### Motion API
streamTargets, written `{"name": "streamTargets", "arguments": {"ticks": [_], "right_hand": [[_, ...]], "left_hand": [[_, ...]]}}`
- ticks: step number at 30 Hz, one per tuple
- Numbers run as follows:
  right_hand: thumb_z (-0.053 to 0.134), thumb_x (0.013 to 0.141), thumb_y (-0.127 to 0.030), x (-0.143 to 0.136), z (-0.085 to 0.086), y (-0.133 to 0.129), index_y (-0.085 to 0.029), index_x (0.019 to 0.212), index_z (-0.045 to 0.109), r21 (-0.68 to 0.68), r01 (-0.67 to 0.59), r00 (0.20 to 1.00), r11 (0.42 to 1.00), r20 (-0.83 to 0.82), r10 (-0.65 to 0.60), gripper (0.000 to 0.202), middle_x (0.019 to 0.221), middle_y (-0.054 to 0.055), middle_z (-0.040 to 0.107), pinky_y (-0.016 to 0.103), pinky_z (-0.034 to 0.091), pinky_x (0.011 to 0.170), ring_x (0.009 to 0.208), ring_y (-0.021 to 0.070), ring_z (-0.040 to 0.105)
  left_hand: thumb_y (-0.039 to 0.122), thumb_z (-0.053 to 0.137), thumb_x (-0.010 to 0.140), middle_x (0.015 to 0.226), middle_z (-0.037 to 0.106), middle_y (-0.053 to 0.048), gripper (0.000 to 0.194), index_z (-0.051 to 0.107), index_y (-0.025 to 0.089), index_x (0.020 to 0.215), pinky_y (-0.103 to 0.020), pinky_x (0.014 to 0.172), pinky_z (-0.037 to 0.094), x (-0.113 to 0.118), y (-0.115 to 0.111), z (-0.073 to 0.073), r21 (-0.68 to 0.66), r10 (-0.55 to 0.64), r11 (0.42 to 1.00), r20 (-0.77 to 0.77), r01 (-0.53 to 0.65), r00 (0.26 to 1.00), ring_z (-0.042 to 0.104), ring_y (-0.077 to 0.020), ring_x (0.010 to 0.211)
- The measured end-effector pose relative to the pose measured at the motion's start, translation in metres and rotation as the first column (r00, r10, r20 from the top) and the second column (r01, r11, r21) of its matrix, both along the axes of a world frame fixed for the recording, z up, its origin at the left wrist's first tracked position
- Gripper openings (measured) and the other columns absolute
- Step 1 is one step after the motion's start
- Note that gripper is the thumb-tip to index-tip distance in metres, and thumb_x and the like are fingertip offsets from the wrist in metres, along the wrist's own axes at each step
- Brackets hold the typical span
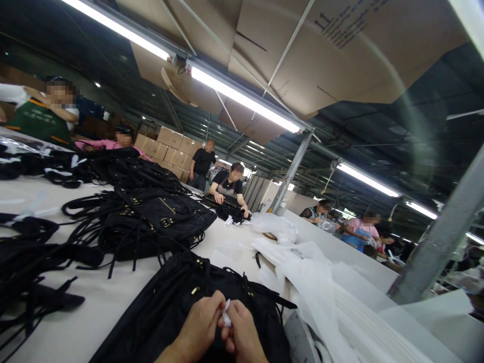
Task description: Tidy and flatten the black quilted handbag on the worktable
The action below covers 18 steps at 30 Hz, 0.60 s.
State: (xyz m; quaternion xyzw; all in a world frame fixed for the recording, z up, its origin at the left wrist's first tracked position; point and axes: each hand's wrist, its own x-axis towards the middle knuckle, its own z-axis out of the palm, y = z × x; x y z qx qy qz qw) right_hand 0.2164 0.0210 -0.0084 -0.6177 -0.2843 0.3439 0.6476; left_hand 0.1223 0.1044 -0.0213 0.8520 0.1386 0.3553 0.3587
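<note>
Both hands are meeting at the worktop's near edge, bare surface lying open to the left; left hand and right hand fingers are pinching a small white scrap above a black bag.

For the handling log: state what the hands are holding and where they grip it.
Both hands, left hand and right hand, pinch a small white scrap between their fingertips, above a black bag. What the scrap is cannot be told.
</note>
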Motion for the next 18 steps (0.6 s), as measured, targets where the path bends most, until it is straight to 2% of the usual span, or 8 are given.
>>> {"name": "streamTargets", "arguments": {"ticks": [3, 6, 11, 14, 18], "right_hand": [[0.072, 0.063, -0.056, -0.001, 0.008, -0.005, -0.016, 0.083, 0.052, 0.082, -0.098, 0.995, 0.992, -0.028, 0.1, 0.049, 0.064, -0.002, 0.06, 0.014, 0.03, 0.033, 0.043, 0.0052, 0.049], [0.071, 0.063, -0.045, -0.003, 0.014, -0.006, -0.016, 0.085, 0.05, 0.071, -0.102, 0.994, 0.992, -0.042, 0.105, 0.042, 0.063, -0.003, 0.059, 0.013, 0.03, 0.035, 0.045, 0.005, 0.049], [0.068, 0.061, -0.046, -0.001, 0.017, -0.002, -0.018, 0.083, 0.047, -0.035, -0.058, 0.998, 0.998, 0.011, 0.059, 0.041, 0.057, -0.004, 0.058, 0.013, 0.023, 0.031, 0.039, 0.0042, 0.042], [0.066, 0.061, -0.045, -0.001, 0.016, 0.0, -0.02, 0.081, 0.045, 0.001, -0.029, 0.999, 1.0, 0.017, 0.029, 0.039, 0.057, -0.004, 0.059, 0.014, 0.018, 0.03, 0.036, 0.0035, 0.038], [0.068, 0.062, -0.048, 0.0, 0.013, 0.002, -0.02, 0.079, 0.045, 0.073, -0.027, 0.999, 0.997, -0.017, 0.029, 0.04, 0.06, -0.002, 0.063, 0.014, 0.019, 0.03, 0.035, 0.0034, 0.039]], "left_hand": [[0.023, 0.031, 0.092, 0.065, 0.057, 0.001, 0.017, 0.046, 0.023, 0.083, -0.025, 0.06, 0.036, 0.001, 0.0, 0.001, -0.121, 0.005, 0.993, 0.051, 0.001, 0.999, 0.058, -0.0163, 0.064], [0.022, 0.033, 0.091, 0.067, 0.058, 0.001, 0.016, 0.047, 0.023, 0.083, -0.025, 0.062, 0.036, 0.001, 0.0, 0.003, -0.126, -0.02, 0.992, 0.075, 0.029, 0.997, 0.059, -0.0161, 0.065], [0.022, 0.031, 0.091, 0.066, 0.059, 0.0, 0.021, 0.051, 0.023, 0.084, -0.027, 0.063, 0.034, 0.0, 0.001, 0.002, -0.022, -0.022, 0.999, 0.049, 0.023, 0.999, 0.057, -0.0174, 0.066], [0.022, 0.03, 0.091, 0.066, 0.059, 0.001, 0.022, 0.05, 0.023, 0.083, -0.027, 0.063, 0.034, 0.001, 0.002, 0.0, -0.012, -0.008, 1.0, 0.077, 0.009, 0.997, 0.057, -0.0175, 0.065], [0.02, 0.032, 0.09, 0.069, 0.061, 0.0, 0.019, 0.05, 0.023, 0.084, -0.026, 0.063, 0.035, 0.003, 0.004, -0.001, -0.045, 0.007, 0.999, 0.1, -0.002, 0.995, 0.058, -0.0174, 0.067]]}}
